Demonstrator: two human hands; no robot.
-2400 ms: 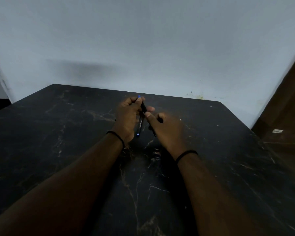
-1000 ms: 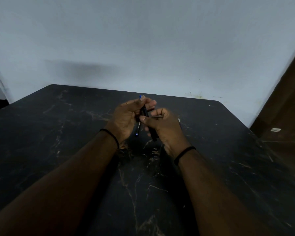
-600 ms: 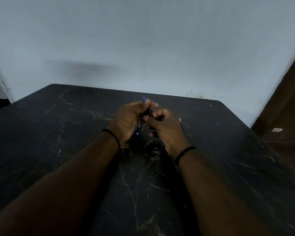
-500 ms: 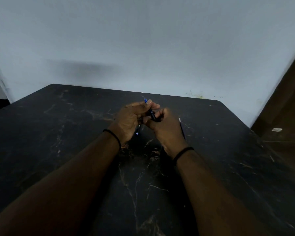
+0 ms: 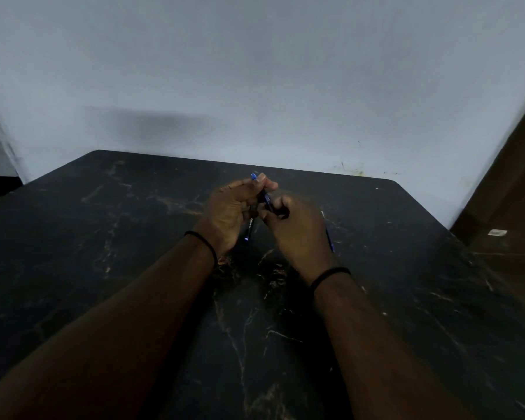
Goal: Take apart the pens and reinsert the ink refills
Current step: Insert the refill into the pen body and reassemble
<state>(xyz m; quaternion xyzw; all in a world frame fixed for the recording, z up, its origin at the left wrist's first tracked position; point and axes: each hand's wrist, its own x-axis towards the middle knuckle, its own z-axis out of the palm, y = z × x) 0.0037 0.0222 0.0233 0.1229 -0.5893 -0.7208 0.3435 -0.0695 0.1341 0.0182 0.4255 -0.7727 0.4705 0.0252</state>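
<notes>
1. Both of the person's hands meet over the middle of the black marble-patterned table, forearms reaching in from the near edge.
2. The left hand has its grip closed around a dark pen; the fingers curl over the barrel and a blue tip pokes out past the fingertips toward 12 o'clock.
3. The lower end of that pen hangs below the left palm toward 6 o'clock, showing a small blue end and pale lettering along the barrel.
4. The right hand sits just beside the left, at its 3 o'clock, its grip closed, with thumb and curled fingers pinching a dark pen part between the two hands.
5. Whether that pinched part belongs to the same pen as the one in the left hand, I cannot tell; the spot is dim and partly hidden by fingers.
6. A thin blue ink refill shows along the outer edge of the right hand, at its 3 o'clock, running from 12 toward 6 o'clock; I cannot tell whether the hand holds it or it lies on the table.
7. Each wrist wears a thin black band.
8. A pale grey-blue wall stands behind the table at 12 o'clock, and a brown wooden surface rises at 3 o'clock.
</notes>
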